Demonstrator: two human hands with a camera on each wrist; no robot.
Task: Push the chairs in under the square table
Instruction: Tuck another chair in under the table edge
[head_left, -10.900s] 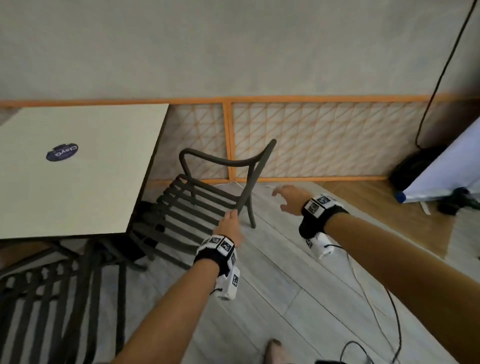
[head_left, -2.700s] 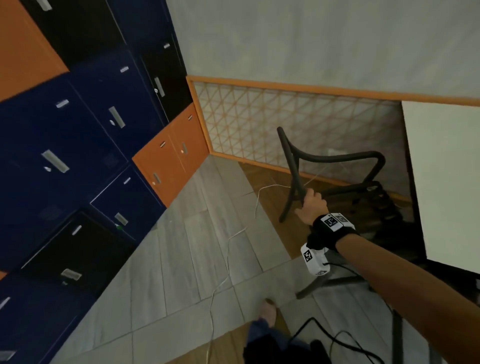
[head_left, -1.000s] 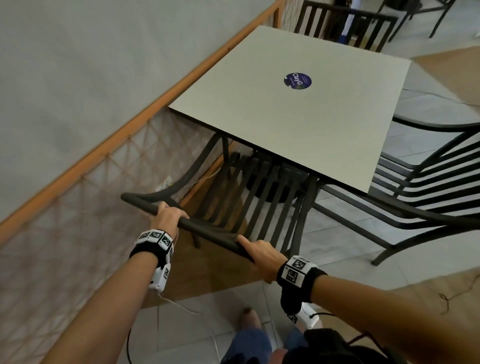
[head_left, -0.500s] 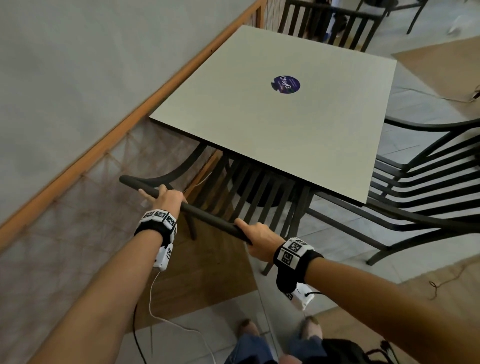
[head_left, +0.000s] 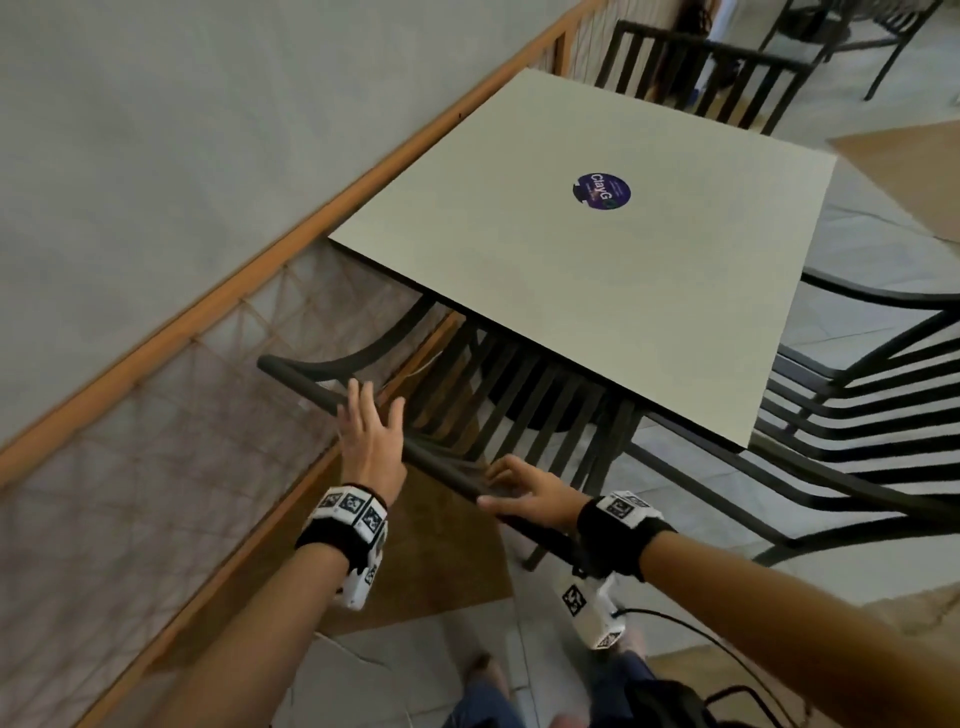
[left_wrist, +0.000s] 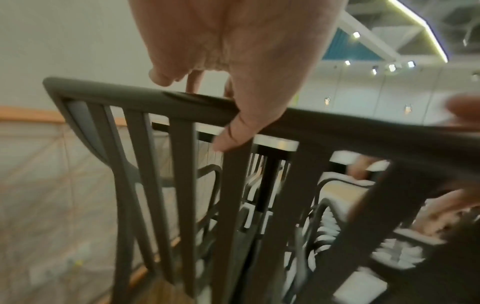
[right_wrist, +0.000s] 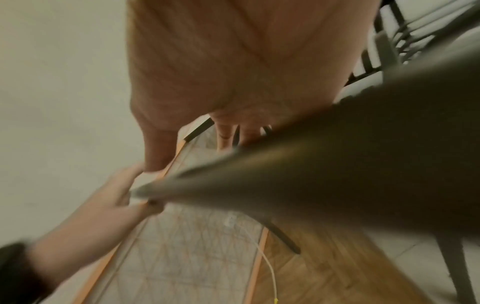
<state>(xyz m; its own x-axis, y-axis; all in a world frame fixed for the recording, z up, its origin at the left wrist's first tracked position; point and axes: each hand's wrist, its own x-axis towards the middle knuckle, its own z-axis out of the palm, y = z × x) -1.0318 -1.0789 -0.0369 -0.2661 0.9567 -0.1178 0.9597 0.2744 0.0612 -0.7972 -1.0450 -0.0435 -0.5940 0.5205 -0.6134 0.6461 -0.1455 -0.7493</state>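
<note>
A dark slatted chair (head_left: 524, 410) stands at the near edge of the square beige table (head_left: 597, 291), its seat hidden under the top. Its top rail (head_left: 306, 387) runs diagonally below my hands. My left hand (head_left: 369, 436) lies over the rail with straight, spread fingers. In the left wrist view my left hand (left_wrist: 233, 61) has its palm against the rail (left_wrist: 337, 127) and grips nothing. My right hand (head_left: 530, 493) rests flat on the rail with loose fingers. The right wrist view shows my right hand (right_wrist: 233, 72) above the blurred rail (right_wrist: 363, 154).
A second dark chair (head_left: 857, 426) stands at the table's right side and a third (head_left: 696, 73) at the far side. A wall with an orange-framed lattice panel (head_left: 156, 467) runs close on the left. My feet (head_left: 483, 670) and a cable (head_left: 727, 649) are on the floor.
Both hands gripped the chair's top rail half a second ago; now their fingers have uncurled and lie straight on it. The chair sits slightly further under the table.
</note>
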